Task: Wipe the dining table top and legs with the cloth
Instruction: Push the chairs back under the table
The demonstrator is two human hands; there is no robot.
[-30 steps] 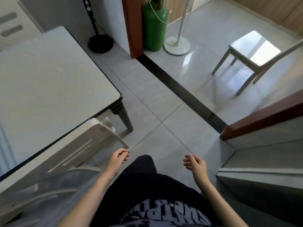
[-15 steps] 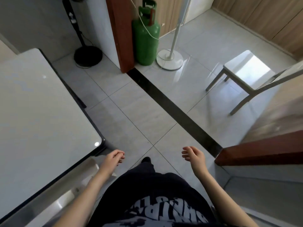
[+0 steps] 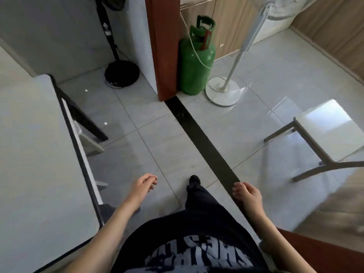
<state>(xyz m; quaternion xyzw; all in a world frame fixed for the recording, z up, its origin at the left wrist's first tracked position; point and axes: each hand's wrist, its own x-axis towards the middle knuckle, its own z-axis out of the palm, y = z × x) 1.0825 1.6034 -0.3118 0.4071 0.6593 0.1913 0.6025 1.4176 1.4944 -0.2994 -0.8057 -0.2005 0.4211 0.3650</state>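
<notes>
Down in front of your tummy, your left hand [image 3: 144, 187] hangs with its fingers [image 3: 151, 178] curled in loosely, and they hold nothing and touch nothing. Your right hand [image 3: 249, 196] is the same: its fingers [image 3: 237, 189] are bent softly with small gaps between them, holding nothing, over the black strip [image 3: 204, 140] that runs across the grey floor [image 3: 157, 134]. The dining table [image 3: 35, 154] is just beside your left arm, on your left side, with a pale shiny top and a dark rim. Its left part is cut off by the edge of the view. One dark table leg [image 3: 82, 117] slants down to the floor at the far corner, and a pale chair [image 3: 90, 143] is mostly hidden under the top. Your black shirt [image 3: 187, 233] has big white letters, but they are upside down and cut off at the bottom, so I cannot read them. One dark foot [image 3: 194, 179] pokes out between your hands. Farther away stand a green gas tank [image 3: 195, 62], a white fan [image 3: 224, 91] whose head is cut off at the top, and a round black stand [image 3: 122, 73]. Another chair [image 3: 331, 131] on the right is partly out of view, and the corner below it is blurry.
</notes>
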